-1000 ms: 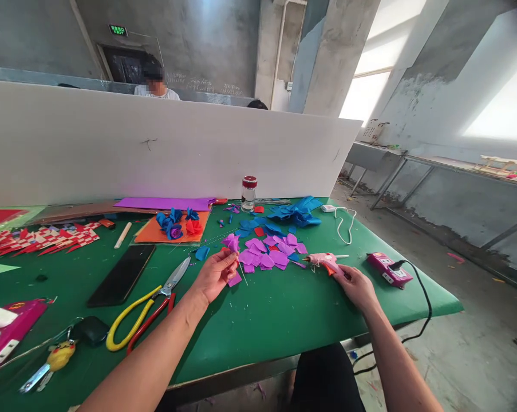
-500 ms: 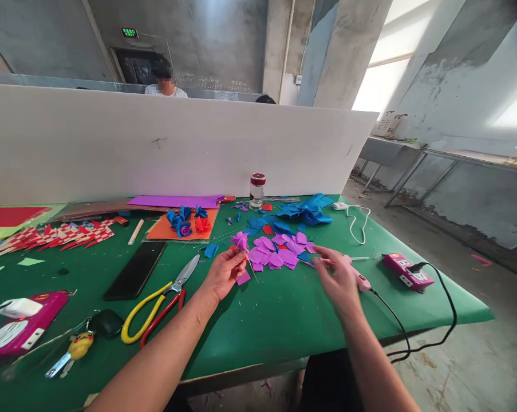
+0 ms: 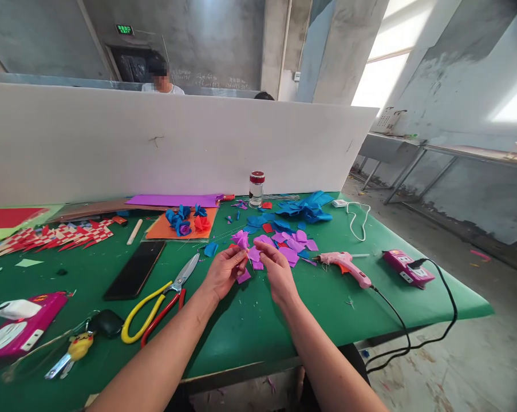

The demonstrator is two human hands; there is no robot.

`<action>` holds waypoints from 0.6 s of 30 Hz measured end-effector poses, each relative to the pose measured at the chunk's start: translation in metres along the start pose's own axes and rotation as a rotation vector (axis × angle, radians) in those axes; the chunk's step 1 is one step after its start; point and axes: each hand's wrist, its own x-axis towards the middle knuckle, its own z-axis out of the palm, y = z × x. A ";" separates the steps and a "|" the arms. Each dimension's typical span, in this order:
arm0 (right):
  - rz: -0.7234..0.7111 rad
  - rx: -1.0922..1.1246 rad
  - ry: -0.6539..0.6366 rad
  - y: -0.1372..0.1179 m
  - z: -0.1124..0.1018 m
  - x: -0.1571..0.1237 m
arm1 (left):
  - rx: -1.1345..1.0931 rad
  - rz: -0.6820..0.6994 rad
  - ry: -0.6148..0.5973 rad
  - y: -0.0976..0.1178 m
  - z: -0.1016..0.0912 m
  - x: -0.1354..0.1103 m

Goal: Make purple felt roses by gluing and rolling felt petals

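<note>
My left hand (image 3: 222,270) pinches a small purple felt flower on a thin wire stem (image 3: 241,240) above the green table (image 3: 258,320). Close beside it, my right hand (image 3: 276,269) has its fingers curled over the purple felt petals (image 3: 288,250), fingertips near the flower; what it holds, if anything, is hidden. A pink glue gun (image 3: 344,265) lies on the table to the right of that hand, untouched.
Yellow-handled scissors (image 3: 159,300) and a black phone (image 3: 134,269) lie to the left. Blue felt scraps (image 3: 305,207), a glass jar (image 3: 256,189), an orange sheet with finished flowers (image 3: 185,222) and a pink power strip (image 3: 407,268) are further out. A white partition (image 3: 112,143) backs the table; a person sits beyond.
My right hand let go of the glue gun and moved left to the purple petals beside my left hand. The left hand kept holding the flower.
</note>
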 end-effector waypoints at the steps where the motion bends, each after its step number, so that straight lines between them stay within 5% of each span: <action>1: -0.004 -0.010 0.002 0.000 0.000 0.001 | 0.001 -0.001 -0.002 0.000 0.001 -0.001; 18: -0.048 -0.031 -0.011 -0.004 0.008 -0.004 | 0.004 -0.002 -0.006 -0.002 0.000 0.001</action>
